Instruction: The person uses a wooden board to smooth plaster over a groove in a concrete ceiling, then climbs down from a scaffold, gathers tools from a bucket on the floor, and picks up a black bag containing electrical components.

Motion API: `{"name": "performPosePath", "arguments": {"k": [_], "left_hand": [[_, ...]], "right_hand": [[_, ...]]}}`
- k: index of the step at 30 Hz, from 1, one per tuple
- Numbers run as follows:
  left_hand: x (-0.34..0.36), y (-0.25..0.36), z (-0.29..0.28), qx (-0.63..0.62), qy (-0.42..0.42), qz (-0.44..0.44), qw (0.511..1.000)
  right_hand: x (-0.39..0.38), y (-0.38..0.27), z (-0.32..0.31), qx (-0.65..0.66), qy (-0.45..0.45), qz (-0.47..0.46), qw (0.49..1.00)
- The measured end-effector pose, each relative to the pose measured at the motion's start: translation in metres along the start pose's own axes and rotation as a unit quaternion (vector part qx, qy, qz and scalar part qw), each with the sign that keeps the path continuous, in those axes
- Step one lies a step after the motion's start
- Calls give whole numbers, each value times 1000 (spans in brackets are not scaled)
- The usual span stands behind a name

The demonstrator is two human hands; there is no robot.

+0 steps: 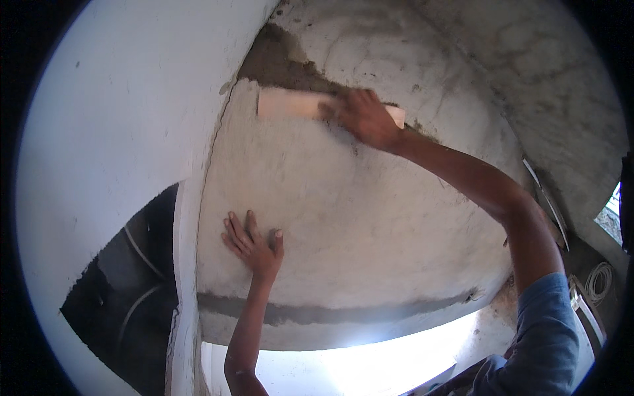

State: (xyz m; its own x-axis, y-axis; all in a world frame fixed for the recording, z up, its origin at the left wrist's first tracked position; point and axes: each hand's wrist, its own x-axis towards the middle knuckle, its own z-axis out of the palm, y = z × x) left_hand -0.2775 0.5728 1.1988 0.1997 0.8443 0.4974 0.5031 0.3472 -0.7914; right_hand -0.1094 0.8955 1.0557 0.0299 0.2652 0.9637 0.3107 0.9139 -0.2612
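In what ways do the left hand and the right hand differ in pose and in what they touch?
The left hand lies flat and open, bare, on the pale plaster surface; the right hand is closed on a pale wooden float. The left hand is low on the surface; the right hand is high, near the dark wet patch. Both press toward the same plastered surface.

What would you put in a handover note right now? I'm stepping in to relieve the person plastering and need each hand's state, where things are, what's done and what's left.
Right hand: closed grip on the wooden float, pressed flat against the surface at the upper edge of the fresh plaster.
Left hand: open, palm and spread fingers flat on the plaster lower down, holding nothing.
Done: a broad light plaster coat covers the middle area.
Left: a dark bare patch just above the float is not yet coated; a grey uncovered strip runs along the lower edge.
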Motion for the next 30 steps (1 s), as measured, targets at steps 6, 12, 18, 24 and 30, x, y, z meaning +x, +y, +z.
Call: {"name": "performPosePath", "arguments": {"k": [6, 12, 18, 24, 30], "left_hand": [[1, 3, 0, -1, 5, 13, 1000], [2, 1, 1, 16, -4, 12, 1000], [-4, -6, 2, 11, -20, 1, 1000], [-1, -3, 2, 7, -26, -3, 1000], [2, -3, 14, -1, 2, 1, 1000]], "right_hand": [[36, 71, -15, -46, 33, 112, 992], [40, 100, -22, 47, 42, 57, 996], [-19, 119, -32, 45, -58, -71, 995], [33, 113, -30, 54, -47, -146, 987], [90, 118, -26, 45, -24, -189, 981]]}}
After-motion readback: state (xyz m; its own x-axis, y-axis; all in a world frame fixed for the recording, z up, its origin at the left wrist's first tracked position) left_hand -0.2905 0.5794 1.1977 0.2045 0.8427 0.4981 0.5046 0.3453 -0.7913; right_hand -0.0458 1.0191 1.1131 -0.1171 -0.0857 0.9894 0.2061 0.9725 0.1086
